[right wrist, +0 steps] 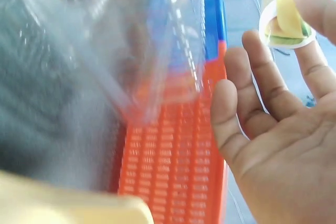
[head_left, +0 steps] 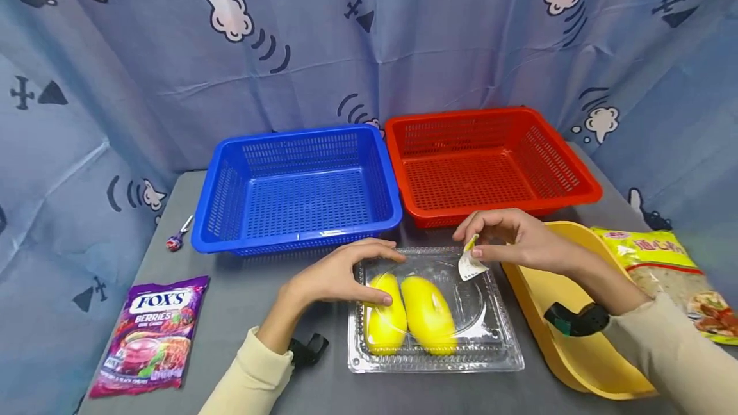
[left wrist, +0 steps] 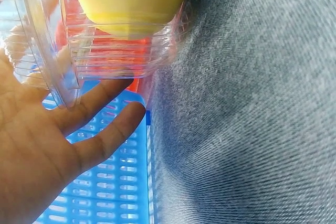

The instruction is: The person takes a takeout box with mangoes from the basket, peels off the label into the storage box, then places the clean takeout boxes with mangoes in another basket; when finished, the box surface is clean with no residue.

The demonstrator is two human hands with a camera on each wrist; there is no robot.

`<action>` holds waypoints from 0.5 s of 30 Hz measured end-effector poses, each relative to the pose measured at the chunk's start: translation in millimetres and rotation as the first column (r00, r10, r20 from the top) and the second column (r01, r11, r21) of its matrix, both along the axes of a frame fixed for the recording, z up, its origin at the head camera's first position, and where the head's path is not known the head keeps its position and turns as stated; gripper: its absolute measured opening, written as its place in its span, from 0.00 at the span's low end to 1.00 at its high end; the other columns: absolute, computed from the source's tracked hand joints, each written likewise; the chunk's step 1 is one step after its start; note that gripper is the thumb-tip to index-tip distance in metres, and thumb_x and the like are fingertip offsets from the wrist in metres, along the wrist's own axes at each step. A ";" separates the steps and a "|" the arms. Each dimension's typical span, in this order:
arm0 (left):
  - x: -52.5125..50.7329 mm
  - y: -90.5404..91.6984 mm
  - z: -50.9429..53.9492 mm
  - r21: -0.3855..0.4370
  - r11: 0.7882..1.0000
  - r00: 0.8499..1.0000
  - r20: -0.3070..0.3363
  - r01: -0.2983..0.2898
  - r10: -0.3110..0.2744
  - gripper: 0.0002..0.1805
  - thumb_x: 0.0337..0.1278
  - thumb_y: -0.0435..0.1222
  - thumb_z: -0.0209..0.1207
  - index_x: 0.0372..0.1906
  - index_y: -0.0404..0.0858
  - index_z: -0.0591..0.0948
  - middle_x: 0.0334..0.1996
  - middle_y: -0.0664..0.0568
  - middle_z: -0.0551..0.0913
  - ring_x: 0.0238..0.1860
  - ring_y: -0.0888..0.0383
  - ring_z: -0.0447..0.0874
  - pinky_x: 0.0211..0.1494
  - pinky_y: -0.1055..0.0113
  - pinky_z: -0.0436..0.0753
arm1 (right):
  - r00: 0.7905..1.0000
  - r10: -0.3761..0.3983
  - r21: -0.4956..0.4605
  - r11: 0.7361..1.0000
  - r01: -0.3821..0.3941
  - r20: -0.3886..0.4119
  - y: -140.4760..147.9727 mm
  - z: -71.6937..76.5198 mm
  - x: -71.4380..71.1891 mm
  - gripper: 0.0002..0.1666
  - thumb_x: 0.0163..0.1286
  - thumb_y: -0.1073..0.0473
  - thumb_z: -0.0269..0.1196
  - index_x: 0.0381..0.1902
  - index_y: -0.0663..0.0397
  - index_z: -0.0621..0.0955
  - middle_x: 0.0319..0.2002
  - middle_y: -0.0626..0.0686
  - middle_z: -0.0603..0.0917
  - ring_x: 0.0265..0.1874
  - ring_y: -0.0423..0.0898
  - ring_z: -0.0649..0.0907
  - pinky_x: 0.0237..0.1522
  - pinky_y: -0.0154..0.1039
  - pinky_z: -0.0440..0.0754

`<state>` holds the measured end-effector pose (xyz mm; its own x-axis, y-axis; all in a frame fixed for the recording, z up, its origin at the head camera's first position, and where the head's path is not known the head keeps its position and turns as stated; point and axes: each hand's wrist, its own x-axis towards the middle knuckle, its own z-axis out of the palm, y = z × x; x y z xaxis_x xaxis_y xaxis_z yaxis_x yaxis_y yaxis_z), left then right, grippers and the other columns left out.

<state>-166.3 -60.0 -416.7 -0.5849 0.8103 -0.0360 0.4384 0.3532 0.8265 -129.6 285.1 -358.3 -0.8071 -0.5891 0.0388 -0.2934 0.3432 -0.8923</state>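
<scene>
Two yellow mangoes [head_left: 429, 312] lie side by side in a closed clear plastic container [head_left: 490, 338] on the grey table. My left hand [head_left: 343, 271] rests at the container's far left, thumb over the lid and fingers along its edge. In the left wrist view two outer fingers [left wrist: 105, 140] stretch straight beside the container's wall. Above the far right corner, my right hand [head_left: 521, 242] pinches a curled sticker label [head_left: 469, 266] between thumb and forefinger. The right wrist view shows the label [right wrist: 289, 22] with yellow and green print; the other fingers are loosely bent.
A blue basket [head_left: 296, 235] and a red basket [head_left: 507, 209] stand behind the container. To the right are a yellow tray [head_left: 553, 351] and a bag of pasta [head_left: 663, 268]. A purple candy bag [head_left: 152, 338] and a lollipop [head_left: 174, 242] lie left.
</scene>
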 end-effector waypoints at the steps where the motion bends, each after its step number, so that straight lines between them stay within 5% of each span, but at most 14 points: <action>1: 0.1 -0.1 0.5 -0.001 1.000 1.000 0.000 0.001 -0.001 0.34 0.52 0.51 0.74 0.66 0.61 0.78 0.76 0.56 0.68 0.77 0.58 0.63 0.78 0.47 0.65 | 1.000 -0.020 0.012 1.000 0.020 -0.010 3.3 0.8 0.0 0.09 0.69 0.70 0.65 0.42 0.51 0.83 0.51 0.51 0.85 0.48 0.45 0.84 0.46 0.37 0.86; 9: 1.1 -1.2 0.8 0.000 1.000 1.000 0.003 0.003 -0.003 0.33 0.53 0.51 0.73 0.67 0.61 0.78 0.76 0.57 0.68 0.77 0.57 0.63 0.78 0.45 0.64 | 0.983 -0.176 0.056 0.982 0.179 -0.056 33.3 4.7 0.7 0.08 0.67 0.69 0.68 0.43 0.54 0.83 0.48 0.48 0.86 0.40 0.45 0.85 0.36 0.37 0.86; 15: 0.9 0.0 1.1 0.004 1.000 1.000 -0.002 0.003 -0.003 0.34 0.52 0.51 0.73 0.67 0.59 0.78 0.76 0.55 0.68 0.77 0.56 0.63 0.78 0.44 0.65 | 0.949 -0.299 0.124 0.942 0.311 -0.103 56.4 1.3 8.1 0.10 0.66 0.68 0.69 0.46 0.56 0.84 0.44 0.43 0.86 0.33 0.46 0.84 0.33 0.35 0.83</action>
